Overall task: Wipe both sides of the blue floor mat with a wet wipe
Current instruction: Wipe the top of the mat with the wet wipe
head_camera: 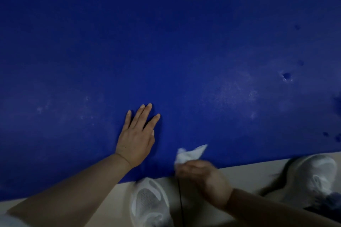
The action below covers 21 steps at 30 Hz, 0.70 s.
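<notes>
The blue floor mat (166, 42) lies flat on a pale floor and fills most of the view. My left hand (137, 134) rests flat on the mat near its near edge, fingers straight and slightly spread. My right hand (201, 177) is blurred at the mat's near edge and grips a crumpled white wet wipe (190, 154), which sticks out above the fingers and lies against the mat. Faint whitish smears show on the mat to the right and left of my hands.
Two white shoes stand on the pale floor (245, 173) just in front of the mat: one (149, 204) between my arms, one (311, 177) at the right. Small dents mark the mat at the right (286, 75). A floor strip shows beyond the mat's far edge.
</notes>
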{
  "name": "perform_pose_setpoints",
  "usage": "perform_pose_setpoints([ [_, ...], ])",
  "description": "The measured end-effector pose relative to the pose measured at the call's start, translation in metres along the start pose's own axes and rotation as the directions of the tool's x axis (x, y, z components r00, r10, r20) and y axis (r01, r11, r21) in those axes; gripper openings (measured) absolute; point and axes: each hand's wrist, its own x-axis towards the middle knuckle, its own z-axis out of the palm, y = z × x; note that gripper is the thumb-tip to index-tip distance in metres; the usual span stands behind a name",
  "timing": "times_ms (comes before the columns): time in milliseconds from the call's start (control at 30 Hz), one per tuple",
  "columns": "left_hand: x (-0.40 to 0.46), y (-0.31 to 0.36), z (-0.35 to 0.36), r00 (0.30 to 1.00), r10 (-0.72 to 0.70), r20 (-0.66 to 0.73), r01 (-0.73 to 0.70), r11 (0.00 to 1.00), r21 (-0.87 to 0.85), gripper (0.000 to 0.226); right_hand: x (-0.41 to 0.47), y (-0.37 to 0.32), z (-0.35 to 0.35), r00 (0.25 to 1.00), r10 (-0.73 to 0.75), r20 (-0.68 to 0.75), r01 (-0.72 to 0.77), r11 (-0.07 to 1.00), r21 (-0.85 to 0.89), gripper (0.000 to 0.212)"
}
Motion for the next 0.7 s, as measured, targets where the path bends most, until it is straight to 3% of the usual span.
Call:
perform_pose_setpoints([
  [133, 0.001, -0.001, -0.001, 1.0, 0.002, 0.0, -0.002, 1.0, 0.002, 0.049, 0.039, -0.01, 0.025, 0.977, -0.204, 0.056, 0.204, 0.979, 0.003, 0.028],
  [433, 0.001, 0.0, -0.001, 1.0, -0.002, -0.018, 0.001, 0.999, -0.046, 0.048, -0.03, 0.08, -0.098, 0.993, -0.001, 0.122, 0.046, 0.928, -0.37, 0.039],
  [500, 0.001, 0.0, -0.001, 1.0, 0.0, -0.018, -0.001, 0.999, -0.048, 0.048, -0.025, 0.086, -0.104, 0.996, 0.078, 0.047, -0.057, 0.935, -0.349, 0.033],
  [633, 0.002, -0.001, 0.001, 1.0, 0.003, -0.022, -0.004, 0.999, -0.045, 0.048, 0.005, 0.083, -0.113, 0.933, 0.202, -0.298, -0.288, 0.914, -0.284, 0.028],
  [700, 0.002, 0.0, 0.0, 0.999, 0.015, -0.029, -0.017, 0.999, -0.05, 0.048, 0.002, 0.068, -0.098, 0.925, 0.259, -0.277, -0.321, 0.924, -0.208, 0.027],
])
